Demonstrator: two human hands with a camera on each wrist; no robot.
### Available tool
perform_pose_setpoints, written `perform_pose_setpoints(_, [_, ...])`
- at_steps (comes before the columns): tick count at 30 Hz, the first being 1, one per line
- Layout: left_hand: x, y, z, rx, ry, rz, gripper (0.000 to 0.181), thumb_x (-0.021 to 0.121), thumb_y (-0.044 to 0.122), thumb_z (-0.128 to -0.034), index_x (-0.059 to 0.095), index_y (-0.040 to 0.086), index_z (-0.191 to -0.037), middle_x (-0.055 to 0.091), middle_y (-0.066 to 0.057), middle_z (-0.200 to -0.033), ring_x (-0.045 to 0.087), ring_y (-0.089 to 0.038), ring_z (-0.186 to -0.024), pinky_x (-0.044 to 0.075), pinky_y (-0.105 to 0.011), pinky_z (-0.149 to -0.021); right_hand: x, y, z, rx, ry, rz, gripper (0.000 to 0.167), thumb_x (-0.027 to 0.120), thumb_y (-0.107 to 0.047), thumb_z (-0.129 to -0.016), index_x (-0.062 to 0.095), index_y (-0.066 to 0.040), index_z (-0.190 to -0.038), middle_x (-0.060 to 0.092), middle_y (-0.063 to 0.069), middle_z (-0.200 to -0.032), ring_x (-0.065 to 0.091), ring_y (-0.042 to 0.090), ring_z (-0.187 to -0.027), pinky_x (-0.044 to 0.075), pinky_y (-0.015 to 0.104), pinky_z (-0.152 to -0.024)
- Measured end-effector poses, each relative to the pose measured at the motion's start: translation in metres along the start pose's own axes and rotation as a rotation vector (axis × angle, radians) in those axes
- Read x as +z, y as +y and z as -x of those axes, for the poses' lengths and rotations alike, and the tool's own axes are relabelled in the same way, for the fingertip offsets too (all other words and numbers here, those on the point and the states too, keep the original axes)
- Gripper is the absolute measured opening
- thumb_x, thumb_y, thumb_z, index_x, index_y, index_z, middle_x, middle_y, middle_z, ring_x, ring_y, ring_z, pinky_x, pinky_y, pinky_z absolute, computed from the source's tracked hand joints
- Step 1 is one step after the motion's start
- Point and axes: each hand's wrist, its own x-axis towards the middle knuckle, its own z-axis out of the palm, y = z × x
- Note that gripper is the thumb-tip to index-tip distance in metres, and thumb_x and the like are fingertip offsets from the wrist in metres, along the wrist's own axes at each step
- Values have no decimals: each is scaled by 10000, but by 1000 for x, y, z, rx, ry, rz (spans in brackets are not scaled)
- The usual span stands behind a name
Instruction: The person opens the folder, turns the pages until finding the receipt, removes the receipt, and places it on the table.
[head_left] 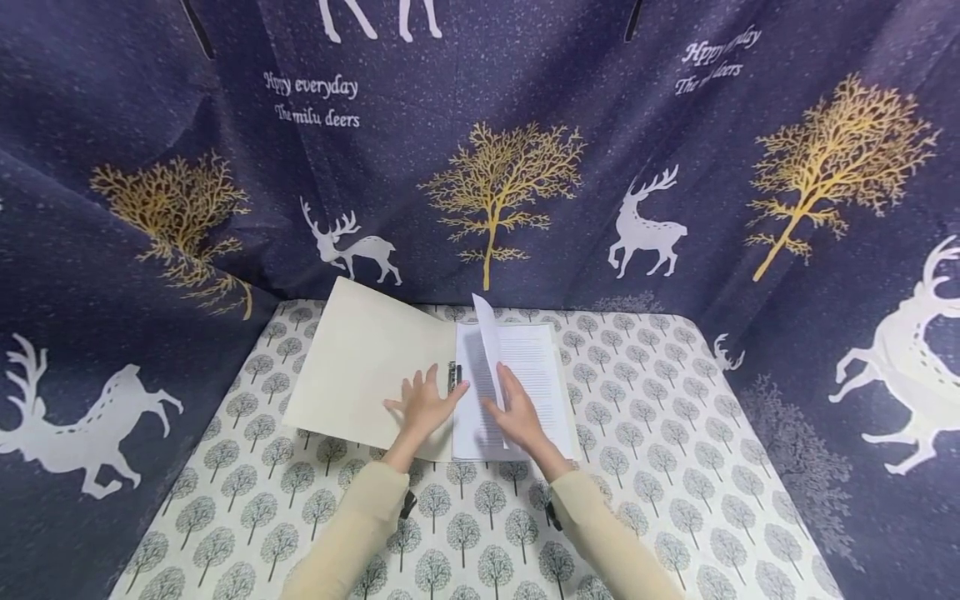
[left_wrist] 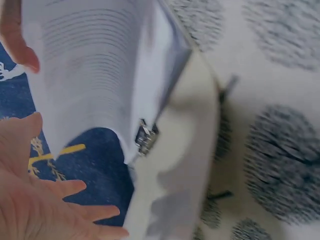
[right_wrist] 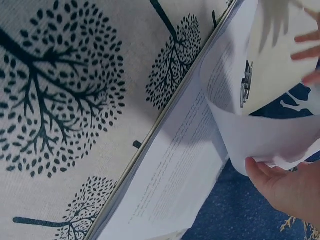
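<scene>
"Paper first: where is it?"

"One thin white sheet with printed lines [head_left: 488,337] stands curved above the flat stack of white printed pages [head_left: 528,358]. Its printed face is turned toward the left; the right wrist view shows the other face plain."

"What has hold of it?"

"The person's right hand [head_left: 517,414]. Its thumb and fingers pinch the sheet near the outer edge, with only the paper between them."

"And the left hand [head_left: 423,408]?"

"Fingers spread wide, holding nothing. The thumb points toward the sheet."

"Is it touching anything?"

"I can't tell. It is over the broad cream cover of stiff-looking board [head_left: 360,350], and its shadow falls on that surface."

"So the folder is open?"

"Yes, with the cover out to the left and slanted, the pages on the right half. A small dark metal clip [head_left: 455,377] sits at the inner edge of the pages, just beside the left thumb."

"What carries it all?"

"A white counter patterned with grey round-crowned trees [head_left: 645,467]. Two long cream sleeves [head_left: 360,517] reach in over its near side."

"And beyond that?"

"Navy fabric hanging [head_left: 525,75] behind and at both sides, printed with golden trees [head_left: 491,187], white deer [head_left: 648,225] and white lettering [head_left: 311,86]; one line reads 'The milu deers'."
</scene>
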Motion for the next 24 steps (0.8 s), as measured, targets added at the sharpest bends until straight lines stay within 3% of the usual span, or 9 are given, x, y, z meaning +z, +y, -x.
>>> perform_pose_setpoints(7, [1, 21, -7, 108, 6, 155, 824, 595, 571, -882, 378, 49, -1480, 392, -323, -1481, 302, -589, -1373, 186, -840, -1023, 3, -3, 3, 5, -18, -16, 741, 600, -215, -896, 260, -46, -1533, 241, 204, -1605, 248, 404, -1479, 215, 618, -1192])
perform_pose_setpoints(14, [2, 29, -19, 210, 9, 261, 815, 629, 470, -891, 331, 11, -1494, 484, -294, -1423, 468, -503, -1295, 397, -705, -1014, 7, -4, 5, 11, -22, -5, 738, 593, -204, -887, 269, -69, -1535, 247, 201, -1604, 265, 403, -1474, 230, 615, -1188])
perform_pose_setpoints(24, [0, 32, -33, 229, -50, 334, 840, 622, 376, -916, 190, 21, -1543, 423, -334, -1459, 458, -510, -1310, 415, -641, -1054, 13, -5, 6, -46, -34, 6, 726, 590, -202, -882, 288, -28, -1520, 279, 236, -1582, 282, 404, -1467, 246, 581, -1197])
